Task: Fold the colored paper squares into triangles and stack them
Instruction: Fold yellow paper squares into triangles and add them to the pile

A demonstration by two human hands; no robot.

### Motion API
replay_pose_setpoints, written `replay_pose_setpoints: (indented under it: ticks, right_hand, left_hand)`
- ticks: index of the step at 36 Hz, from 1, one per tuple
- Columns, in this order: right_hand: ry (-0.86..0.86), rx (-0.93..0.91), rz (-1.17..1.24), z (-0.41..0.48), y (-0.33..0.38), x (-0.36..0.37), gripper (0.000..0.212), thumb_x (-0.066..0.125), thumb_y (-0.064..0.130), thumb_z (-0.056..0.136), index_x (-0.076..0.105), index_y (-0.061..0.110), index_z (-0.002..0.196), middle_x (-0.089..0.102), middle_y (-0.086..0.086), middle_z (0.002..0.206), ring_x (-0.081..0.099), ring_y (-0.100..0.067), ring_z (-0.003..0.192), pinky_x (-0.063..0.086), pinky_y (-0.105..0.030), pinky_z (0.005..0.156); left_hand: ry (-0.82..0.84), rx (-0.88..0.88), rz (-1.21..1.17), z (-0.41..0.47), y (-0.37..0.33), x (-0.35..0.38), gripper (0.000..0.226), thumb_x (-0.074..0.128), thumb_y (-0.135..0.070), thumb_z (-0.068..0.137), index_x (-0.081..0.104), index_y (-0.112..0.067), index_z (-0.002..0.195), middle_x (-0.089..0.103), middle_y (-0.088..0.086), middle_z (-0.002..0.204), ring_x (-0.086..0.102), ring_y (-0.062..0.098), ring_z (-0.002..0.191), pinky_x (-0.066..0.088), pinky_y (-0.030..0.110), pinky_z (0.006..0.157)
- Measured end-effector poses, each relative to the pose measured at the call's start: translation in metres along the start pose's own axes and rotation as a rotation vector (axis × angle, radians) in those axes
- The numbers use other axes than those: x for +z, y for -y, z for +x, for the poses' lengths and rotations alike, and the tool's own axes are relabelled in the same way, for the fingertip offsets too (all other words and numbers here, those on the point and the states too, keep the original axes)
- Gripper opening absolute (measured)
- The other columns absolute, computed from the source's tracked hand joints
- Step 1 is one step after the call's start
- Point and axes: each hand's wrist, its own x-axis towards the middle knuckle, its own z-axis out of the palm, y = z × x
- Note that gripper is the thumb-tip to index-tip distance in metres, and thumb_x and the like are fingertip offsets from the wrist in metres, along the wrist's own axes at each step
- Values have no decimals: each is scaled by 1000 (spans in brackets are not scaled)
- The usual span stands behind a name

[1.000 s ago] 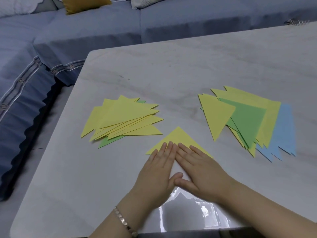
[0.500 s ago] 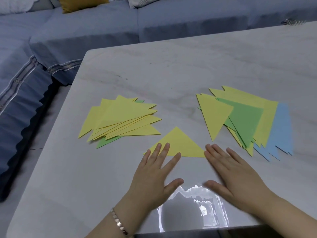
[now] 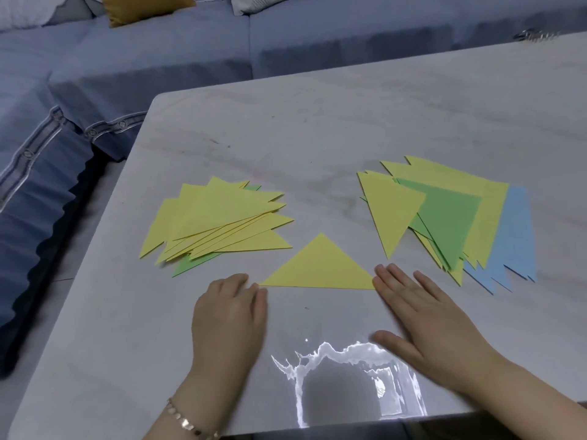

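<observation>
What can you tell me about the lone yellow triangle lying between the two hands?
The yellow triangle is thin paper, plain and matte, with straight edges. It lies flat on the grey table, long edge toward the person, tip pointing away, between the left pile and the right pile, touching neither. The left hand meets its left corner with bent fingers; whether it grips is unclear. The flat right hand touches its right corner.

2 hands flank 1 folded yellow paper triangle at lower centre.
The left hand, fingers bent, touches its left corner; the right hand lies flat on the pale marbled table, fingertips at its right corner.
</observation>
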Motion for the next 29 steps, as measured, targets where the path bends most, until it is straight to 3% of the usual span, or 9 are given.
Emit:
replay_pose_setpoints:
  ticks: [2, 4, 7, 14, 18, 21, 23, 26, 29]
  right_hand:
    - [-7, 2, 1, 0, 0, 0, 74, 20, 63, 93, 43, 8, 137, 35, -5, 147, 24, -13, 137, 20, -37, 106]
    - [-13, 2, 2, 0, 1, 0, 73, 21, 62, 93, 44, 8, 137, 35, -5, 147, 24, -13, 137, 20, -37, 106]
    - [-19, 1, -7, 0, 2, 1, 73, 20, 60, 93, 44, 6, 136, 36, -6, 146, 25, -14, 136, 20, -37, 106]
    - [-67, 21, 48, 5, 4, -4, 69, 20, 58, 94, 57, 9, 125, 49, -5, 138, 40, -17, 128, 26, -35, 103]
    - [-341, 111, 199, 30, 4, -21, 38, 44, 34, 88, 70, 8, 96, 66, -11, 111, 63, -31, 98, 44, -37, 86]
    - [-430, 245, 162, 59, -3, -30, 26, 64, 15, 79, 67, 2, 102, 60, -21, 119, 59, -38, 106, 46, -46, 87]
    - [-305, 323, 166, 77, -7, -34, 46, 67, 17, 82, 55, -1, 122, 40, -27, 139, 41, -40, 127, 36, -47, 101]
    - [5, 465, 134, 95, -11, -36, 66, 45, 40, 93, 18, 11, 146, 7, -21, 153, 7, -31, 143, 15, -37, 113]
    - [93, 501, 57, 101, -8, -32, 62, 36, 46, 95, 22, 9, 144, 19, -20, 151, 17, -31, 140, 22, -36, 108]
  left_hand:
    - [41, -125, -52, 8, -9, -8, 39, 50, -38, 86, 69, -11, 65, 68, 3, 81, 60, 31, 80, 46, 35, 67]
    - [97, -240, -145, 19, -21, -14, 33, 57, -45, 86, 64, -13, 93, 63, -2, 88, 53, 25, 93, 41, 35, 77]
    - [206, -205, -171, 32, -34, -13, 62, 63, -53, 78, 42, -19, 125, 54, -3, 101, 44, 22, 106, 38, 33, 81]
    - [470, -220, -187, 53, -42, -9, 55, 72, -43, 74, 43, -17, 114, 53, 3, 109, 46, 25, 107, 40, 31, 77]
    - [389, -176, -345, 53, -40, -9, 25, 69, -27, 76, 47, -16, 71, 47, -2, 73, 45, 17, 69, 28, 26, 51]
    - [303, -151, -505, 50, -38, -12, 25, 58, -23, 87, 46, -15, 66, 46, -1, 63, 39, 10, 56, 25, 22, 48]
    - [224, -195, -648, 51, -34, -19, 23, 54, -20, 91, 48, -15, 69, 58, 3, 64, 45, 2, 51, 29, 17, 48]
    - [6, -265, -740, 61, -18, -32, 22, 50, -14, 93, 49, -15, 71, 60, 4, 62, 49, 4, 49, 35, 22, 54]
    - [-162, -342, -703, 77, 7, -44, 13, 49, -13, 93, 56, -12, 82, 58, 2, 65, 52, 14, 60, 38, 24, 58]
